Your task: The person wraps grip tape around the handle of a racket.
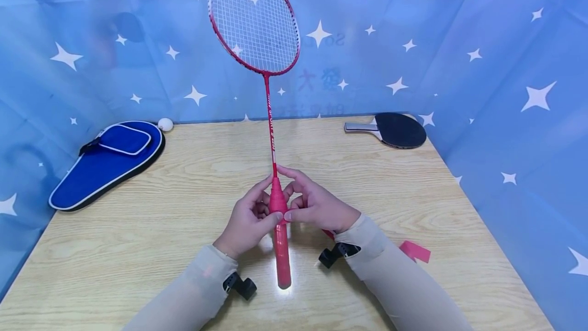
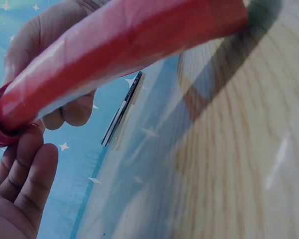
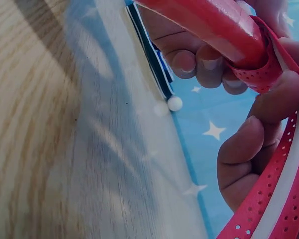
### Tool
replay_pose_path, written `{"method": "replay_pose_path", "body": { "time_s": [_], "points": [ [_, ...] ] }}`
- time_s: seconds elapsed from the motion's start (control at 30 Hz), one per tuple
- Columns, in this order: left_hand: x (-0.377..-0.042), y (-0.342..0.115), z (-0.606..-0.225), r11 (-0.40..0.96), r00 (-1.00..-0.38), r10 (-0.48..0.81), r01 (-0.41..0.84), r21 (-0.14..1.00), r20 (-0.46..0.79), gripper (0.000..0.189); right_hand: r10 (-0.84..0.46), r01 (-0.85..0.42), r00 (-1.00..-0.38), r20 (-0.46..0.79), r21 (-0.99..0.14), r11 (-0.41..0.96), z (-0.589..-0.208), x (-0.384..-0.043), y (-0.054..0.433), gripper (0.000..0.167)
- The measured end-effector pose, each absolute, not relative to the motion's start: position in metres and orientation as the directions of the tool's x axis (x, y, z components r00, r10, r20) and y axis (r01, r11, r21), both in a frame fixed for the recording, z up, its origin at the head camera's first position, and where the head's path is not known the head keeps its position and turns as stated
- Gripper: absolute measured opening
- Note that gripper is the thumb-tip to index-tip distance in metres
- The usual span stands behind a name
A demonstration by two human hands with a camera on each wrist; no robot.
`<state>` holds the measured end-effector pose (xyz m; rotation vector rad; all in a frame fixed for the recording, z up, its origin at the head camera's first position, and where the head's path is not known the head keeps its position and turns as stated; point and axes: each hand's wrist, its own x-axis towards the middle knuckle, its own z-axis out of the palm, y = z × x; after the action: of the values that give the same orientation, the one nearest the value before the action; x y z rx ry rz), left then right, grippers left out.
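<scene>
Head view: curled hands [image 1: 245, 221] [image 1: 319, 206] astride handle [image 1: 282, 254]

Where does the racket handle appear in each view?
Head: the racket handle is below centre, toward the bottom edge.
Left wrist: slanting across the upper part, from left to top right.
Right wrist: at the top, mostly right of centre.
Shared landmark: the blue star-patterned cloth.
</scene>
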<state>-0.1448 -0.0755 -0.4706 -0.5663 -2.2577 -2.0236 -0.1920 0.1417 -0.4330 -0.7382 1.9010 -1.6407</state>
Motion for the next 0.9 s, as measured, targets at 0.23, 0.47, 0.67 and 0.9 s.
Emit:
{"method": "replay_pose_path", "body": {
  "time_s": [0.23, 0.47, 0.67, 0.9],
  "points": [
    [-0.1428, -0.0729, -0.4699, 0.029, -0.931, 0.206, 0.314, 0.949, 0.301, 0.082, -0.723, -0.04, -0.688, -0.059, -0.992, 0.119, -0.4329, -0.1935, 0.1425, 0.1],
    [-0.1426, -0.0716, -0.4707, -0.006, -0.927, 0.192, 0.326, 0.945, 0.321, 0.081, -0.761, -0.024, -0.646, -0.054, -0.996, 0.092, -0.4316, -0.1942, 0.1439, 0.103],
    [-0.1433, -0.072, -0.471, -0.029, -0.926, 0.194, 0.323, 0.946, 0.323, 0.081, -0.765, -0.022, -0.642, -0.048, -0.996, 0.081, -0.4345, -0.1955, 0.1439, 0.1],
    [-0.1434, -0.0732, -0.4689, -0.013, -0.933, 0.189, 0.311, 0.95, 0.307, 0.079, -0.747, -0.002, -0.662, -0.056, -0.997, 0.077, -0.4346, -0.1939, 0.1414, 0.098]
  ]
}}
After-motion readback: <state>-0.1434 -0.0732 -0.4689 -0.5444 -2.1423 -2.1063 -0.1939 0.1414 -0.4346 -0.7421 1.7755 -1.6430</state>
